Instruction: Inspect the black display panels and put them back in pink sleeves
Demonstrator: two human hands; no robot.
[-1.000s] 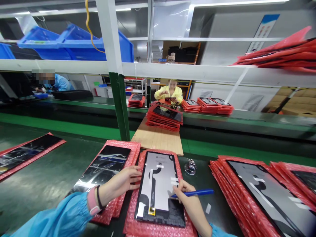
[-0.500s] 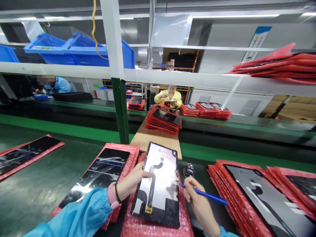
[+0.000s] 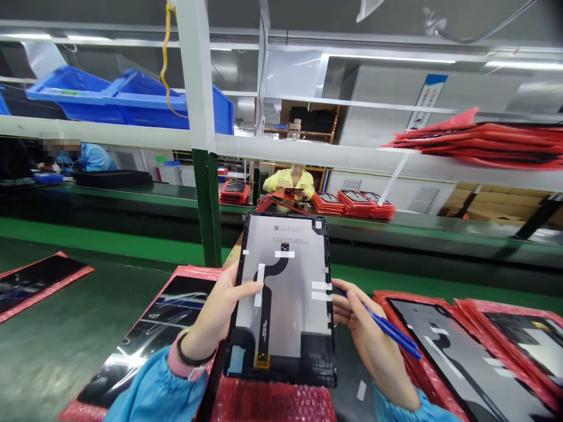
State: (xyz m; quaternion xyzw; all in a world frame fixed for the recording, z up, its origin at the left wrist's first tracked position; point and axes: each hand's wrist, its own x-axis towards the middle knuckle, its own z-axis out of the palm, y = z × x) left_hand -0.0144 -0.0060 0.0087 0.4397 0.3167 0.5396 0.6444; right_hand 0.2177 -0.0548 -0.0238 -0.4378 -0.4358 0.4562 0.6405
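Above the pink bubble wrap [image 3: 272, 404], a tablet display panel [image 3: 281, 234] is held up tilted, its silver back crossed by a black flex cable [image 3: 265, 316] and white tape [image 3: 259, 284]. The left hand [image 3: 220, 313] clasps its edge with the thumb pressed on the back; the right hand [image 3: 360, 319] pinches a blue pen [image 3: 391, 331] just beside the panel.

Silver-grey tablet panel [image 3: 285, 246] with black edges, winding black flex cable [image 3: 264, 316], white tape strips [image 3: 259, 285], dark-blue pen [image 3: 393, 332] at 4 o'clock, light-blue sleeve [image 3: 156, 381] at 7 o'clock, red bubble wrap [image 3: 272, 404] at 6 o'clock, bright blue bins [image 3: 74, 99] at 10 o'clock, yellow jacket [image 3: 289, 183] at 12 o'clock
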